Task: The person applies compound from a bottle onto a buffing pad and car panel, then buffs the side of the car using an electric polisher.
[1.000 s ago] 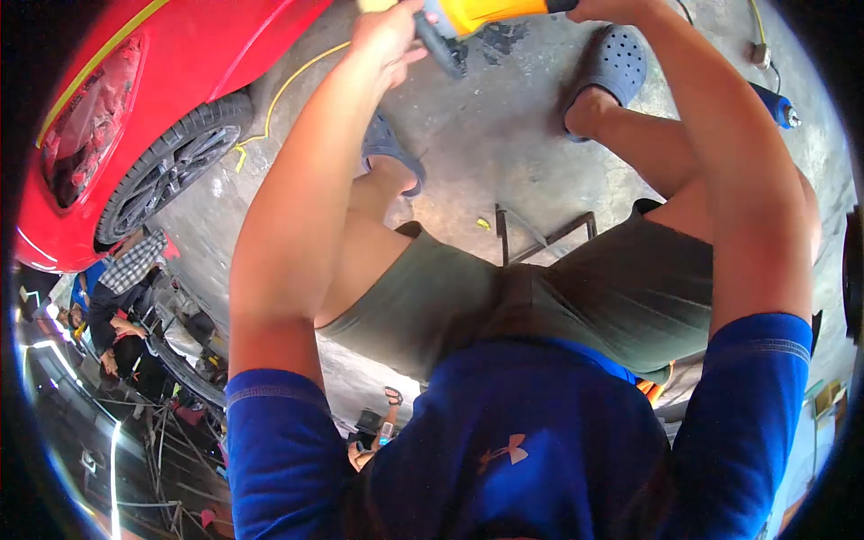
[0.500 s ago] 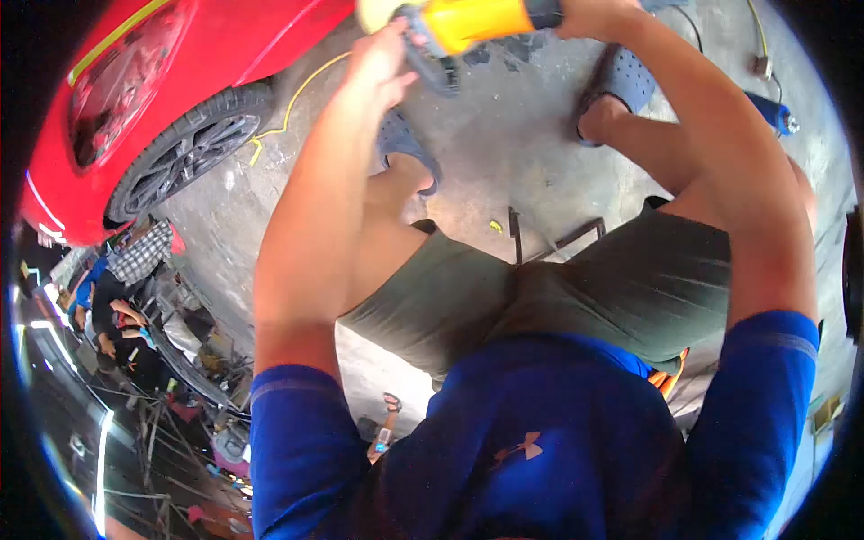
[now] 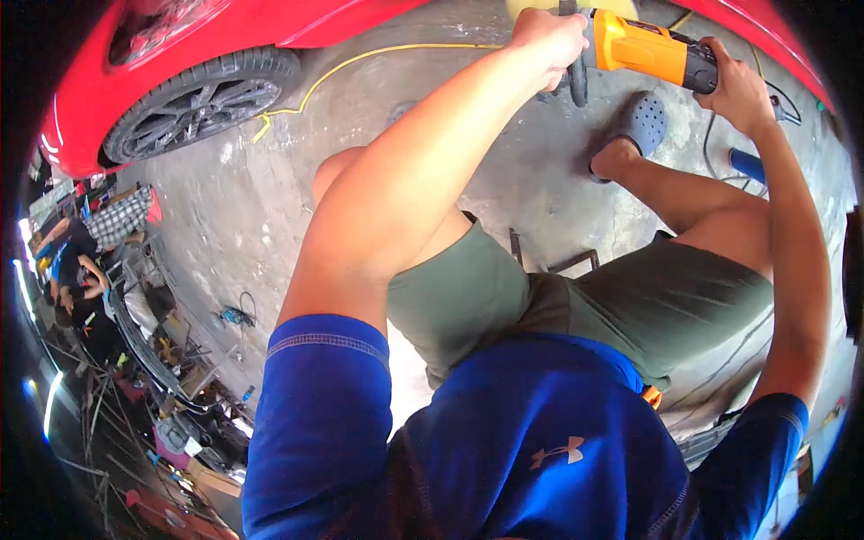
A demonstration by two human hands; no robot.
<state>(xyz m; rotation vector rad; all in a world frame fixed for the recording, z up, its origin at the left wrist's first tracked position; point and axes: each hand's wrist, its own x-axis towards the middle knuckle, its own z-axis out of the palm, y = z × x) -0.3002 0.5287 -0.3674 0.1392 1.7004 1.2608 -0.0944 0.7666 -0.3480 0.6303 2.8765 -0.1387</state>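
At the top of the view I hold an orange and black power polisher (image 3: 643,49) level between both hands. A pale yellow round pad (image 3: 524,7) shows at its front end, partly cut off by the frame edge. My left hand (image 3: 551,40) is closed around the front, by the black side handle (image 3: 578,83). My right hand (image 3: 740,90) grips the black rear end of the body. The red car body (image 3: 351,20) lies beyond the pad, but whether the pad touches it I cannot tell.
A car wheel (image 3: 202,103) stands at the upper left. A yellow cord (image 3: 387,50) runs across the concrete floor (image 3: 297,180). A blue cylinder (image 3: 747,166) and black cable lie at right. Another person (image 3: 76,265) is at far left among clutter. My clog (image 3: 643,121) is below the polisher.
The polisher and both my hands have moved right in the view. The view has shifted too, with more red bodywork now showing at the upper right.
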